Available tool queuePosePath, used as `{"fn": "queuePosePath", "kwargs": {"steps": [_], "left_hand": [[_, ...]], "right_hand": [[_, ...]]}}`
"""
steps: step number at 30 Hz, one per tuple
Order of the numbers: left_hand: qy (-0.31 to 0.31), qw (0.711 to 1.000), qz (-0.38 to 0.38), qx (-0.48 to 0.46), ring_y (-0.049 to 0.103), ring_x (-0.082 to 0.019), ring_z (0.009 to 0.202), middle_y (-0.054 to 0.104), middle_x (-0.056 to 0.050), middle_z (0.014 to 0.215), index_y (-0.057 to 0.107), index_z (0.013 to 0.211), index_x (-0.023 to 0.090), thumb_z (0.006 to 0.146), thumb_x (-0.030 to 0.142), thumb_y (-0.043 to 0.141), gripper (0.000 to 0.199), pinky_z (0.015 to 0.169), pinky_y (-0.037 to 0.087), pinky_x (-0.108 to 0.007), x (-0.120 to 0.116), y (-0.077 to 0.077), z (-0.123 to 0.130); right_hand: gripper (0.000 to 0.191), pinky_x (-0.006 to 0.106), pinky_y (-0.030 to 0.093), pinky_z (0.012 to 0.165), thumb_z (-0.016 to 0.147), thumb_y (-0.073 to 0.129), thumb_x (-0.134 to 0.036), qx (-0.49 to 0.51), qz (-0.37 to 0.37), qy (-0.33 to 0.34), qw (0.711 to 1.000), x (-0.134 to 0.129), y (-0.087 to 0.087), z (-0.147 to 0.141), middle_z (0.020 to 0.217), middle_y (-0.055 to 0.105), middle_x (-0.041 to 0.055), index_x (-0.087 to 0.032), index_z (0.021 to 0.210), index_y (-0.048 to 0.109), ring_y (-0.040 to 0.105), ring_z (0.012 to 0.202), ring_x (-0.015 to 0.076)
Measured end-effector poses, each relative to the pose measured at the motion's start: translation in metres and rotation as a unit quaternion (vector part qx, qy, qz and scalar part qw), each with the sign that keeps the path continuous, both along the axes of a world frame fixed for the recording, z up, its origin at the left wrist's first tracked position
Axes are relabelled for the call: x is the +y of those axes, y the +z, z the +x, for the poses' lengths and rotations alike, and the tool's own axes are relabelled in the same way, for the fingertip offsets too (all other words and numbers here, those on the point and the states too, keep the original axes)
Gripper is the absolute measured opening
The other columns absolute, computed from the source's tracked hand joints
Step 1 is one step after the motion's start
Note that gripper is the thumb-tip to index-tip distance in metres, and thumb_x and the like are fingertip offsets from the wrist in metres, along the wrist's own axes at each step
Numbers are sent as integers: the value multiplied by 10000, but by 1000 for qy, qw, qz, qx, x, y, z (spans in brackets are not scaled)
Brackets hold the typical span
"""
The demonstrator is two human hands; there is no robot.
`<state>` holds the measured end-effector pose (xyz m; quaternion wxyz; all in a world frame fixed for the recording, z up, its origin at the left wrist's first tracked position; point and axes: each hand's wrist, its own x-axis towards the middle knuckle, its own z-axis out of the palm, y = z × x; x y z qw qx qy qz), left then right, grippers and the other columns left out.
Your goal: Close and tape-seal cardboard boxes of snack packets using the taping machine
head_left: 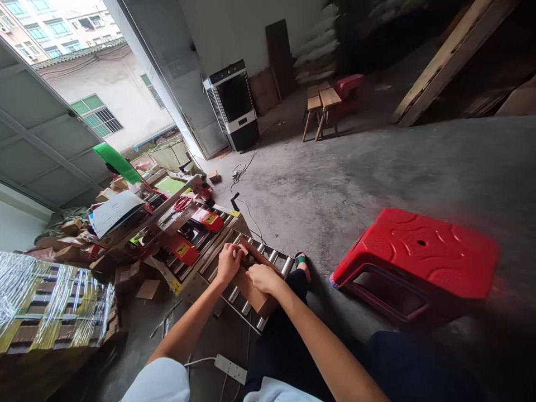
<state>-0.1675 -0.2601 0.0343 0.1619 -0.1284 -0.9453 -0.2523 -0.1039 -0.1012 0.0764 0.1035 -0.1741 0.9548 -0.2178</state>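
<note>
A small brown cardboard box (256, 293) lies on the metal roller conveyor (277, 257) in front of me. My left hand (229, 261) presses on the box's far top edge with its fingers curled over the flap. On the near side my right hand (263, 277) rests on the box top, fingers bent onto the cardboard. Both hands hold the box where its flaps meet. What is inside the box is hidden.
A red plastic stool (419, 259) stands at my right. The carton sealing machine (188, 231) with red parts and scissors (181, 204) sits beyond the rollers. Wrapped stacked boxes (50, 301) fill the left. A power strip (230, 369) lies on the concrete floor; an air cooler (232, 103) stands by the doorway.
</note>
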Motion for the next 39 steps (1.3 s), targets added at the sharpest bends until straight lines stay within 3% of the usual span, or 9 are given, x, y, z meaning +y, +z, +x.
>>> {"fn": "queuePosePath", "kwargs": {"steps": [5, 8, 11, 16, 21, 25, 29, 34, 39], "left_hand": [[71, 995, -53, -41, 599, -251, 1045, 576, -108, 1129, 562, 1043, 190, 964, 243, 481, 125, 915, 464, -414, 20, -2, 11], [61, 996, -39, -54, 585, -261, 1088, 567, -116, 1127, 559, 1058, 193, 963, 255, 476, 140, 957, 453, -430, 21, -5, 10], [27, 996, 86, -6, 586, -246, 1093, 574, -116, 1134, 535, 1163, 194, 952, 247, 478, 226, 986, 459, -413, 13, -13, 2], [42, 940, 325, 97, 541, -214, 1225, 551, -129, 1292, 448, 1330, 202, 1031, 371, 301, 374, 1091, 419, -409, 4, -15, 12], [-152, 985, 85, -10, 281, -321, 1493, 339, -155, 1577, 260, 1538, 219, 959, 638, 369, 723, 1232, 198, -545, 27, -7, 75], [-189, 975, -103, -48, 99, -445, 1521, 182, -246, 1626, 243, 1556, 108, 682, 797, 658, 1187, 1236, 83, -602, 38, -12, 91], [-138, 979, -142, -56, 114, -404, 1531, 176, -228, 1635, 273, 1548, 103, 783, 579, 710, 1002, 1234, 141, -579, -3, -18, 42], [-33, 994, -90, -49, 263, -374, 1496, 353, -216, 1571, 439, 1446, 74, 829, 353, 684, 720, 1224, 184, -593, -69, -14, -76], [-59, 997, -36, -18, 449, -285, 1395, 548, -182, 1424, 583, 1264, 94, 858, 177, 555, 416, 1200, 319, -508, -63, 6, -134]], "right_hand": [[279, 309, 457, 1030, 986, 509, -226, 39, -27, -2, 999, 3, 9, 15, 1279, 666, 116, -164, 1194, 684, 611, 1207, 231], [429, 416, 246, 1218, 1007, 462, -231, 169, -74, -103, 977, 4, 14, 31, 1502, 489, 124, -165, 1427, 515, 405, 1417, 243], [592, 537, 245, 1200, 957, 578, -327, 173, -72, -177, 966, 0, 2, 47, 1500, 465, 211, -75, 1474, 437, 380, 1423, 340], [1068, 583, 79, 1240, 741, 832, -433, 69, -67, -88, 991, -12, -32, 71, 1622, 167, 274, -8, 1544, 270, 120, 1522, 410], [769, 521, 241, 1225, 776, 771, -427, -29, -302, 26, 953, 29, -34, 48, 1541, 429, 165, -129, 1433, 504, 316, 1478, 321], [485, 416, 471, 1096, 892, 623, -462, -79, -519, -130, 841, 75, -42, 46, 1283, 676, 98, -198, 1298, 619, 619, 1231, 227], [544, 445, 514, 1058, 787, 733, -529, -99, -507, -239, 822, 110, -71, 69, 1155, 730, 116, -186, 1204, 664, 684, 1122, 248], [663, 500, 513, 1053, 626, 786, -620, -111, -463, -371, 797, 145, -112, 106, 1080, 744, 170, -145, 1080, 696, 704, 1070, 306], [659, 468, 535, 1032, 532, 749, -640, -117, -417, -442, 786, 174, -136, 153, 1047, 755, 169, -169, 991, 710, 706, 1062, 341]]}}
